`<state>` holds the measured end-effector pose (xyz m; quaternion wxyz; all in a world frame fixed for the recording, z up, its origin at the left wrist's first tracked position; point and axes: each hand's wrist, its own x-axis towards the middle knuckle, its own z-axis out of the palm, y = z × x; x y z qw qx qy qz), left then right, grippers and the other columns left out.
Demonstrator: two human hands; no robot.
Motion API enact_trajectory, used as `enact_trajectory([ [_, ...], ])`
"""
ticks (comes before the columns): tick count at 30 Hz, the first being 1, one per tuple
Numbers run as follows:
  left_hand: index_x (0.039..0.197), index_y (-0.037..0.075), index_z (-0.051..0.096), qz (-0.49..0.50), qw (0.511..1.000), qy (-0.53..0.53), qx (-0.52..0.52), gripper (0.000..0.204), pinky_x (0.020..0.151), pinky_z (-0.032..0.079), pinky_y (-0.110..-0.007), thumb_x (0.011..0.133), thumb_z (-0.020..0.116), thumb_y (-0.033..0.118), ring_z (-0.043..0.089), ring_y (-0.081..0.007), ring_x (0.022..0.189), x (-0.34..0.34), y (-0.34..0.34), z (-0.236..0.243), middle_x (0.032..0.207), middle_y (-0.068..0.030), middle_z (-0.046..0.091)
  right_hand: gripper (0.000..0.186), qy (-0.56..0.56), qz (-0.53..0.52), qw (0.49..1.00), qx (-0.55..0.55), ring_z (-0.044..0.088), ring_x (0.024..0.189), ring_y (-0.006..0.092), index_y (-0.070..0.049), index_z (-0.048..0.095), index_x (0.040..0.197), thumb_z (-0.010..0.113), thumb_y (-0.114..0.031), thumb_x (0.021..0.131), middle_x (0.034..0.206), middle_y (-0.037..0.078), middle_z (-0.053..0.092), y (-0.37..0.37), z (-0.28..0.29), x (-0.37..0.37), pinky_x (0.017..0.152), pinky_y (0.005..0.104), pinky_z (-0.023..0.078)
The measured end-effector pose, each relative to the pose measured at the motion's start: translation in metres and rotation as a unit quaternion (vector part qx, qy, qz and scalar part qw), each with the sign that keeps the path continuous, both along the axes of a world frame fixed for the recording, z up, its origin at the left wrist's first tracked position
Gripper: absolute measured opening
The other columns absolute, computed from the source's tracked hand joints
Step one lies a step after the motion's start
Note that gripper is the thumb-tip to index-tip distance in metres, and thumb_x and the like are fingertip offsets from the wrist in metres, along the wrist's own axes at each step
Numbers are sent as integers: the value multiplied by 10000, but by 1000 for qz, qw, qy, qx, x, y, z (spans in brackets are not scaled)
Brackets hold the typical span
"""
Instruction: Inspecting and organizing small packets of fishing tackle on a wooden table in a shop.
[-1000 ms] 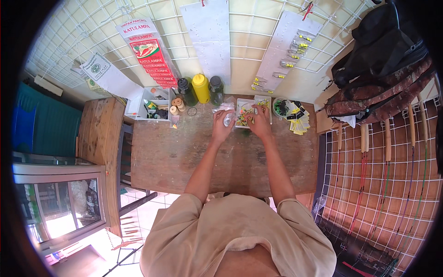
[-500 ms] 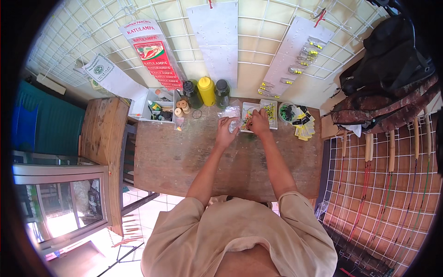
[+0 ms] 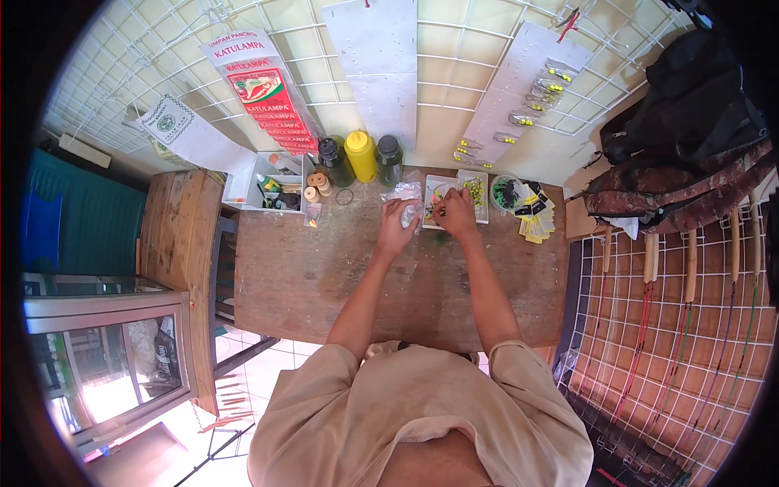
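Near the far edge of the table, my left hand (image 3: 393,229) is closed on a small clear plastic bag (image 3: 411,213), with more clear plastic lying just beyond it. My right hand (image 3: 458,214) reaches over a white tray (image 3: 441,178) of small colourful pieces. Its fingers are pinched together low in the tray, and whatever is between them is hidden or too small to name. Against that tray's right side stands another white tray holding small yellow-green beads (image 3: 475,191).
Right of the trays are a round tub (image 3: 505,193) and fanned yellow-and-black cards (image 3: 535,215). A yellow bottle (image 3: 362,158) stands between two dark bottles, near wooden spools (image 3: 320,188) and a white organiser box (image 3: 242,191). Behind rises a white wire grid; a black bag (image 3: 682,97) hangs right.
My left hand has turned slightly, and the bag in it has moved a little. My right hand stays over the tray, fingers still pinched. The whole view has shifted slightly.
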<state>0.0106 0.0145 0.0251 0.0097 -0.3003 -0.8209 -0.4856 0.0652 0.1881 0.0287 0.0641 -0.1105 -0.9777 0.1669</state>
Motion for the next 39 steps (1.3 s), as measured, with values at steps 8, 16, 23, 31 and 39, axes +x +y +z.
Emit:
enact_trajectory([
  [8,1085,110,628,-4,1000,15,16,377,946,399,-393,722,726,98,483,-320,1078,4,12,0,1013,-101,631,82,180,-117,964,-156,454,911,281,-168,719,761,731,-185,682,870,64,547,5,20,26,852,390,396],
  [16,1104,112,623,-66,998,-1,11,384,971,401,-389,733,715,86,480,-313,1103,17,27,8,1060,-88,636,126,225,-138,958,-112,453,950,289,-156,712,837,716,-136,713,895,64,560,27,45,43,862,394,396],
  [23,1102,117,626,-69,998,3,11,372,977,397,-389,743,724,123,473,-312,1113,25,45,6,1083,-98,618,227,209,-159,962,-75,455,949,285,-189,716,953,707,-115,740,915,52,570,42,36,49,860,379,396],
  [31,1099,118,615,-21,1000,3,-15,392,964,393,-393,721,710,70,470,-322,1108,21,36,11,1076,-98,627,227,162,-141,972,-98,451,1004,303,-198,718,956,687,-126,744,983,43,572,25,21,53,902,401,407],
  [39,1090,124,618,-8,1000,13,-20,386,964,384,-383,721,717,76,470,-318,1097,16,20,4,1048,-90,629,159,108,-111,986,-60,436,1062,308,-185,736,876,712,-148,723,1045,57,554,6,7,40,942,401,399],
])
